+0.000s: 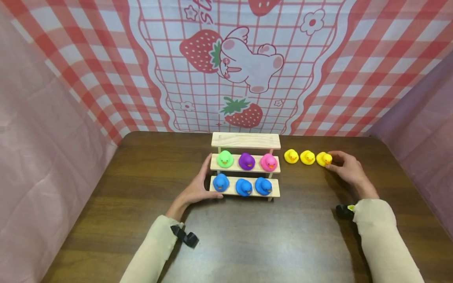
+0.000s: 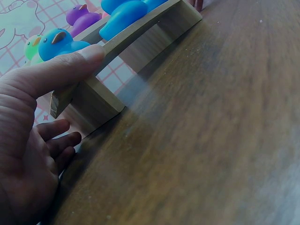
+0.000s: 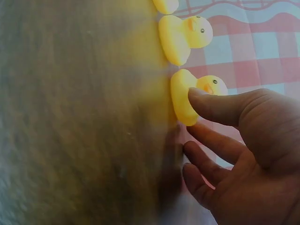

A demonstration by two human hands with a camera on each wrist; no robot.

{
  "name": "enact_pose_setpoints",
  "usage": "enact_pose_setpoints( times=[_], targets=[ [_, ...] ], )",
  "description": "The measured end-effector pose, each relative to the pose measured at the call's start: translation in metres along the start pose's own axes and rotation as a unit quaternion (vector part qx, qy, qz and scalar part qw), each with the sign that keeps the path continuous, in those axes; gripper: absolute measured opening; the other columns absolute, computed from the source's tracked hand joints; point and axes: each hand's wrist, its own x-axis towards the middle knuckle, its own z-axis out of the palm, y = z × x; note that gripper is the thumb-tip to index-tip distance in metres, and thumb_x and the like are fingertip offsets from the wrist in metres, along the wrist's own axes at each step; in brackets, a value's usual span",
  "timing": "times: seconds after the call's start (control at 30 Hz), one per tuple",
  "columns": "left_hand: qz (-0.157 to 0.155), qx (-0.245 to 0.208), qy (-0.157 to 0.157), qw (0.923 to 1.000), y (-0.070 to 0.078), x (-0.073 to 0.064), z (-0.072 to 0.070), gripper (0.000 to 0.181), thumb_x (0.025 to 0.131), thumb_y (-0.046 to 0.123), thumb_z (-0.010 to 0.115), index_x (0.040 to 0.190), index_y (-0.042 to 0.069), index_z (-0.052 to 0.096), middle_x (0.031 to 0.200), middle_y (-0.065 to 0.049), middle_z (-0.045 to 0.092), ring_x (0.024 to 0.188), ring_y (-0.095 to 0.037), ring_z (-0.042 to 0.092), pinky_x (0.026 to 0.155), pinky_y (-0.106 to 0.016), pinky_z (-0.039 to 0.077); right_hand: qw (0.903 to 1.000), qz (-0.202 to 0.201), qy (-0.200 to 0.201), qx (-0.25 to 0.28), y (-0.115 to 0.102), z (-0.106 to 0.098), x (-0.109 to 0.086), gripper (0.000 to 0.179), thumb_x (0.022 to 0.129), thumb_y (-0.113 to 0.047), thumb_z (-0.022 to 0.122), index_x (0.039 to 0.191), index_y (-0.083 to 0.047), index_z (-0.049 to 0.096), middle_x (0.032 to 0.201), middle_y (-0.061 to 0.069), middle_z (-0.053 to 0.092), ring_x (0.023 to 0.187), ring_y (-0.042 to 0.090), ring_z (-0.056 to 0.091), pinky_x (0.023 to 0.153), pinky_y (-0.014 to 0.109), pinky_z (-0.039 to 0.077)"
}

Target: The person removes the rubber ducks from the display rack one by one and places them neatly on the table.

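Simultaneously, the left hand (image 1: 195, 190) grips the wooden rack (image 1: 245, 140) at left while the right hand (image 1: 348, 169) pinches the rightmost yellow duck (image 1: 322, 158).

The cream-sleeved left arm (image 1: 150, 247) slants forward and inward, its bare human left grip (image 1: 196, 189) turned with left thumb (image 2: 70, 70) stretched out and three visible left fingers (image 2: 62, 142) loosely bent. The cream-sleeved right arm (image 1: 385, 239) also leans inward, its bare right grip (image 1: 348, 169) pinching with right thumb (image 3: 225, 108) and right index finger (image 3: 218, 140), the other fingers curling beneath.
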Motion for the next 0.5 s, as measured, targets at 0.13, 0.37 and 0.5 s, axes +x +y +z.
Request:
enact_pose_setpoints(
  times=[0.13, 0.37, 0.5],
  targets=[
    [0.0, 0.005, -0.001, 1.0, 0.0, 0.0, 0.0, 0.133, 0.069, 0.009, 0.09, 0.162, 0.03, -0.003, 0.168, -0.012, 0.018, 0.148, -0.033, 0.033, 0.125, -0.058, 0.016, 0.9999, -0.006, -0.011, 0.005, -0.005, -0.007, -0.006, 0.049, 0.098, -0.016, 0.062, 0.139, 0.008, 0.047, 0.136, 0.037, 0.052, 0.12, 0.049, 0.049, 0.101, 0.067, 0.039],
    [-0.003, 0.003, 0.001, 1.0, 0.0, 0.0, 0.001, 0.133, 0.069, 0.007, 0.09, 0.163, 0.021, -0.003, 0.168, -0.013, 0.018, 0.148, -0.034, 0.033, 0.125, -0.058, 0.016, 0.9999, -0.008, 0.007, 0.001, -0.022, -0.024, -0.01, 0.051, 0.101, -0.024, 0.058, 0.142, 0.003, 0.046, 0.142, 0.034, 0.048, 0.123, 0.049, 0.048, 0.094, 0.04, 0.05],
    [-0.003, 0.002, 0.001, 1.0, 0.001, 0.0, 0.0, 0.132, 0.068, 0.007, 0.09, 0.163, 0.018, -0.003, 0.168, -0.014, 0.02, 0.147, -0.034, 0.033, 0.125, -0.058, 0.015, 0.9988, -0.033, 0.036, -0.01, -0.04, -0.028, -0.012, 0.05, 0.1, -0.028, 0.061, 0.14, 0.0, 0.051, 0.137, 0.03, 0.055, 0.105, 0.01, 0.058, 0.073, 0.003, 0.037]
  ],
)
